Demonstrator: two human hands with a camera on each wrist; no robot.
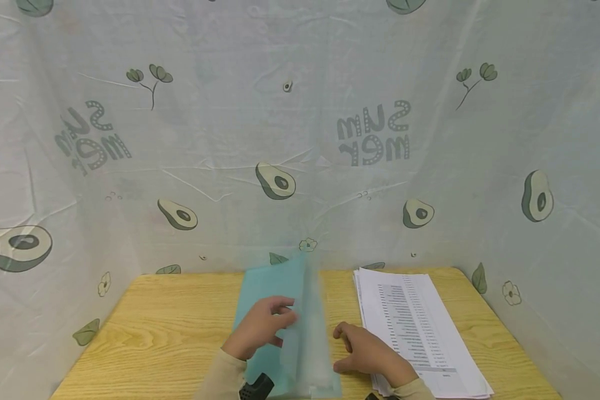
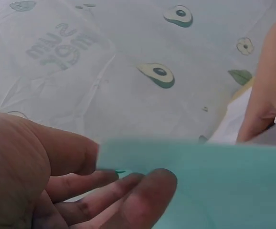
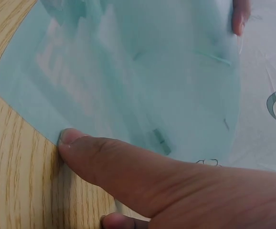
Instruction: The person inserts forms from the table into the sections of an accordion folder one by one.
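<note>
A translucent teal plastic folder (image 1: pixel 272 278) lies on the table with its cover lifted and partly blurred. The left hand (image 1: pixel 265 328) is over it; in the left wrist view, thumb and bent fingers (image 2: pixel 147 195) hold the edge of the raised teal cover (image 2: pixel 224 176). Just right of the folder, the right hand (image 1: pixel 367 353) has loosely bent fingers, with thumb and forefinger apart. Its thumb (image 3: pixel 95 152) lies at the rim of the folder (image 3: pixel 28 95) in the right wrist view; most of its other fingers are hidden there.
A stack of printed paper sheets (image 1: pixel 415 322) lies to the right of the folder, partly behind the right hand. Wood-patterned table (image 1: pixel 170 328) surrounds both. A pale curtain with avocado prints (image 1: pixel 275 180) hangs behind and on both sides.
</note>
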